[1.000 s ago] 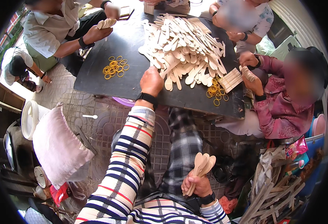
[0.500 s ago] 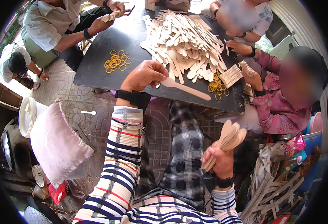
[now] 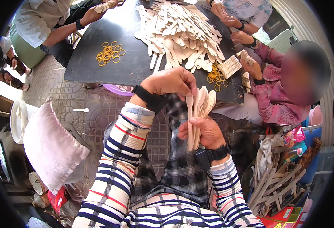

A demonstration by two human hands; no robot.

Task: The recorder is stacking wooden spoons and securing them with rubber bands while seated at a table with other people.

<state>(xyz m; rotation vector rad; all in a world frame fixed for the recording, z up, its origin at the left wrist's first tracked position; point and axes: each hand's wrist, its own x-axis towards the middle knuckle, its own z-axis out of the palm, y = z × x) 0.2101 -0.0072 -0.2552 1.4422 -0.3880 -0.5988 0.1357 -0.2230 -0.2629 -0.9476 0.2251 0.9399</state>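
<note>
My left hand (image 3: pixel 169 83) pinches one pale wooden spoon (image 3: pixel 190 123) near the top of its bowl, and the spoon hangs upright with its handle down. In my right hand (image 3: pixel 209 133) is a bundle of wooden spoons (image 3: pixel 203 104), bowls up, with fingers wrapped round the handles. The single spoon stands along the left side of that bundle, its handle by my right thumb. Both hands are over my lap, just off the table's near edge. Beyond them a large heap of wooden spoons (image 3: pixel 180 36) covers the middle of the black table (image 3: pixel 136 62).
Yellow rubber bands (image 3: pixel 110 53) lie on the table's left, more bands (image 3: pixel 217 77) at its right beside stacked spoons (image 3: pixel 230 67). Co-workers sit around, one in a pink sleeve (image 3: pixel 273 97) at right. A pink cushion (image 3: pixel 53 146), white bucket (image 3: pixel 19 121) and firewood (image 3: pixel 277 182) flank me.
My left hand has moved right and down, turning its spoon from slanted to upright beside the bundle. My right hand has risen and moved left with the bundle. The view has shifted slightly.
</note>
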